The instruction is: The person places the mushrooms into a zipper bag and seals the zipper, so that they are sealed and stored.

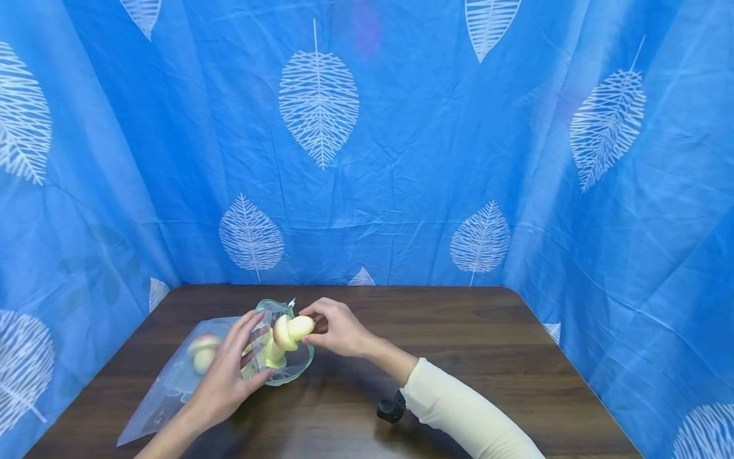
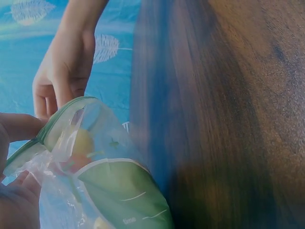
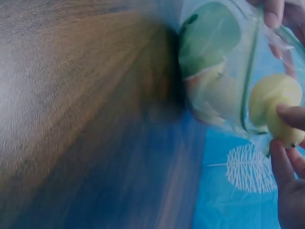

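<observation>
My right hand [image 1: 338, 328] pinches a toy mushroom [image 1: 301, 327] by its pale yellow stem, between thumb and fingertips. The cap points left, in at the mouth of a clear zip bag [image 1: 299, 376] with a green-edged seal. My left hand [image 1: 220, 386] grips the near lip of that bag, holding the mouth spread wide. A second mushroom [image 1: 275, 354] shows just inside the mouth, and another mushroom [image 1: 204, 352] lies deeper, seen through the plastic. Green printing [image 2: 121, 186] covers part of the bag in the left wrist view.
Everything lies on a dark wooden table [image 1: 459, 331]. A blue curtain [image 1: 401, 159] with white leaf prints surrounds its back and sides. A small black object [image 1: 392, 408] shows beside the right sleeve [image 1: 453, 401].
</observation>
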Demonstrator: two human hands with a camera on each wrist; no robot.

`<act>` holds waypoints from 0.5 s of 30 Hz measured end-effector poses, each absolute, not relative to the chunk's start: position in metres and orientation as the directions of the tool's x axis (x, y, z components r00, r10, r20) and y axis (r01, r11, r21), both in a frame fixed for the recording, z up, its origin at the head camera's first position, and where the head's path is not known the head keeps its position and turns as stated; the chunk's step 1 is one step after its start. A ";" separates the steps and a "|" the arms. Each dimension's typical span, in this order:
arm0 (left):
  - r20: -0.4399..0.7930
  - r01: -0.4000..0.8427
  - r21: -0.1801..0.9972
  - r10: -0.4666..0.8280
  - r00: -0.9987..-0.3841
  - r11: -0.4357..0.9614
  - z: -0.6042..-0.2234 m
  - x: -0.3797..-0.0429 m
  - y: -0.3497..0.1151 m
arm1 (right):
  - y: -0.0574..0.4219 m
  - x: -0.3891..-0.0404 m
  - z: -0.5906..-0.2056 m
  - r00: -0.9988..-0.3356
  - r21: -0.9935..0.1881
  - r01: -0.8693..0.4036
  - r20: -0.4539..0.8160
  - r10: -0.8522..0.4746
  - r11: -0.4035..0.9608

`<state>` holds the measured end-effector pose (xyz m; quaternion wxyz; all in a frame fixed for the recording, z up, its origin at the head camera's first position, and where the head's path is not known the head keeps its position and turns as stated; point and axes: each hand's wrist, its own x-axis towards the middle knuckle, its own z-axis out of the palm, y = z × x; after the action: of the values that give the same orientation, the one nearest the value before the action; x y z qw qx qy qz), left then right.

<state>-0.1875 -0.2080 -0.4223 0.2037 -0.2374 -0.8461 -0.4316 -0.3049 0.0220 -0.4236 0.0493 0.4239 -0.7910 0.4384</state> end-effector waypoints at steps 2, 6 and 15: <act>0.547 0.576 0.635 0.226 -0.806 0.515 -0.422 -0.187 -0.207 | 0.018 -0.303 -0.425 -0.625 -0.602 -0.740 0.450 -0.638 0.300; 0.552 0.579 0.621 0.230 -0.802 0.529 -0.422 -0.188 -0.206 | 0.011 -0.300 -0.430 -0.618 -0.511 -0.770 0.445 -0.648 0.383; 0.567 0.582 0.583 0.228 -0.791 0.567 -0.423 -0.187 -0.202 | -0.004 -0.293 -0.439 -0.610 -0.400 -0.792 0.524 -0.594 0.460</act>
<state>-0.1875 -0.2018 -0.4229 0.2205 -0.2362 -0.8573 -0.4008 -0.2930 -0.0044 -0.4394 0.1570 0.4127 -0.8400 0.3155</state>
